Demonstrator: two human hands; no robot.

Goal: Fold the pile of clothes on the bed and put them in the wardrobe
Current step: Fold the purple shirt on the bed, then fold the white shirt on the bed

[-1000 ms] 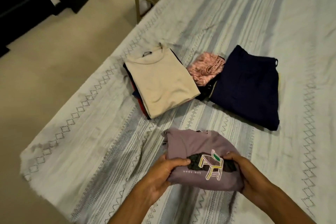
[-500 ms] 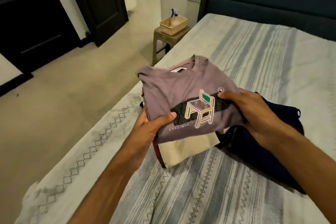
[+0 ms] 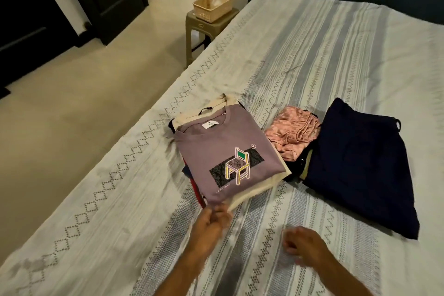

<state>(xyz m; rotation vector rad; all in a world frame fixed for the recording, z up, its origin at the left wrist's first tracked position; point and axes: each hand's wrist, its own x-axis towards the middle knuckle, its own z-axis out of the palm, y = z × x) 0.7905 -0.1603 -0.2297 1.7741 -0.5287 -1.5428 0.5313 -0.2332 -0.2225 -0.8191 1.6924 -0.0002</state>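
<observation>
Left hand: your left hand (image 3: 213, 220) sits at the near edge of the stack with its fingers curled in against the hem of the mauve T-shirt (image 3: 217, 151); motion blur hides whether they pinch the cloth or only touch it, so you cannot tell.
Right hand: your right hand (image 3: 304, 246) hovers over the striped bedsheet (image 3: 336, 60) to the right of the other, fingers loosely curled and holding nothing.
Task's thing: the mauve T-shirt with the chair print lies folded on top of the beige T-shirt (image 3: 262, 184), which caps a stack of darker folded clothes near the left edge of the bed.
Other clothes: a crumpled pink garment (image 3: 292, 136) lies just right of the stack, touching the folded navy garment (image 3: 358, 163) further right.
Stage: judging by the layout, most folding is done; the pink piece looks unfolded and nothing has gone to the wardrobe yet.
Risk, stack: the mauve shirt sits skewed on the beige one, so lifting the pile from one edge could let the top layers slide and unfold.
Risk, edge: the stack is near the bed's left side; a careless tug could drag it towards the floor.
Risk, pink piece: its overlap with the navy garment means pulling it free may disturb that fold.
</observation>
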